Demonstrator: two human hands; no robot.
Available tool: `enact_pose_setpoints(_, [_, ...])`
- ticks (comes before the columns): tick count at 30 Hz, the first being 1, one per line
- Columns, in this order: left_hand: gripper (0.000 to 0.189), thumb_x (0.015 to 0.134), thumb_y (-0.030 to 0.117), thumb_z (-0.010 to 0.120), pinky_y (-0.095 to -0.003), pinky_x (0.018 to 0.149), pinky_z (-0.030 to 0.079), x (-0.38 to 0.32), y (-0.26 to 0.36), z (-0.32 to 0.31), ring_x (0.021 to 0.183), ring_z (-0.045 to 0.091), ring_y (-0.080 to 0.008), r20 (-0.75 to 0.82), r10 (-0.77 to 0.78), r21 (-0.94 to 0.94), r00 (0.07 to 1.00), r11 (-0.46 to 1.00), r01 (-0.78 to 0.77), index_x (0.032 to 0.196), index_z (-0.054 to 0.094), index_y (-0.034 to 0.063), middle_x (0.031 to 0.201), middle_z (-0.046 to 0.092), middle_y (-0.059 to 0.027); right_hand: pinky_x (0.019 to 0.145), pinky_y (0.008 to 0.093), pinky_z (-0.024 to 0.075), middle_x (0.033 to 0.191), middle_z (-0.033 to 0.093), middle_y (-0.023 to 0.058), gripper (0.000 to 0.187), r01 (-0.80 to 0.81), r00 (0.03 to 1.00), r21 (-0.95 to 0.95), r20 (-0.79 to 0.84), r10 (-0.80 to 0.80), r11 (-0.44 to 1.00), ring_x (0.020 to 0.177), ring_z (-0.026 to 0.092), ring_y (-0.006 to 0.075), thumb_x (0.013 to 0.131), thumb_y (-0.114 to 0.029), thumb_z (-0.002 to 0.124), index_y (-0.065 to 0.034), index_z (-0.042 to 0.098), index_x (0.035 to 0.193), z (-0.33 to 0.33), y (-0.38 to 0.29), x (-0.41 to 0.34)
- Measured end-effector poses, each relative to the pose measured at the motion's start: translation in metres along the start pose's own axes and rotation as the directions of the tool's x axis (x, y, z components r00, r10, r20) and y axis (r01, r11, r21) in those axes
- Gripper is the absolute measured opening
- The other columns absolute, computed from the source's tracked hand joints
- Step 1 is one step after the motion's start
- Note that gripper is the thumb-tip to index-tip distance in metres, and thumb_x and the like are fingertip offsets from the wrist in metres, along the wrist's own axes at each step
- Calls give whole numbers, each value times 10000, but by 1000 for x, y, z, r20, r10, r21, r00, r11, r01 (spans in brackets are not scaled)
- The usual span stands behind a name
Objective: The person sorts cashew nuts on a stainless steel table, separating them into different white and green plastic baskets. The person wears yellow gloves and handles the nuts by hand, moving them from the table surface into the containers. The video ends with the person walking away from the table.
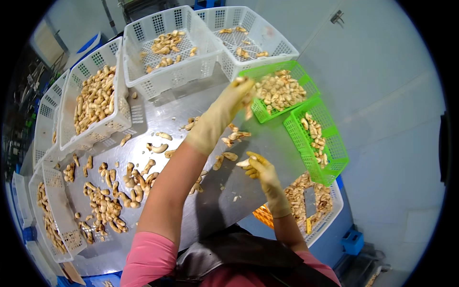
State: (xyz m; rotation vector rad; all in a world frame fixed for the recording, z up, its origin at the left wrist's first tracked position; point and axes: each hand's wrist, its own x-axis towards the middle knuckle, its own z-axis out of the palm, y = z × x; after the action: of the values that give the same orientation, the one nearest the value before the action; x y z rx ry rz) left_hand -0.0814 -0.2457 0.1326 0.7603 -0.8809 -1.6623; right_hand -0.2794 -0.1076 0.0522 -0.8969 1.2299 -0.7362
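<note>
My left hand (235,97), in a pale yellow glove, is closed around a few brownish mushrooms (248,106), blurred. It hovers at the left edge of a green plastic basket (263,113) heaped with mushrooms (281,89). Lower down, my right hand (263,171), gloved alike, grips a whitish mushroom piece (244,163) between thumb and fingers, above the steel table (247,195). On the table between my hands lie several loose mushrooms (236,135). More mushrooms (104,204) are spread over the left side, partly hidden behind my left forearm.
Large white crates (179,77) line the far and left sides, holding mushrooms. A second green basket (303,147) stands at right. Below it, a white basket (331,220) contains pale trimmings, a grey flat rectangular object (309,201) and a yellow object (308,226). A wall (380,107) borders the right.
</note>
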Motion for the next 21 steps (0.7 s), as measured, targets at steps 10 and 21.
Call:
enact_pose_setpoints(10, [446,916,156,620,-321,1005,433,-105,-64,-67,1184,572,-226,-429,502,690,751,718,-86,1336,534,34,1227,628,-141,723,267,491,1094,679,114,460,234,967,-52,-96,-238,971,844,654,144,953,-292,594,-47,524,1336,-19,-100,44])
enact_pose_setpoints(21, [549,936,201,594,-314,720,524,-356,-120,-160,942,572,-235,-516,815,699,263,223,679,1384,408,-57,1146,552,-191,1063,506,328,1306,508,212,680,508,701,-853,328,-633,120,1222,448,404,788,-252,694,-38,427,1375,59,94,27])
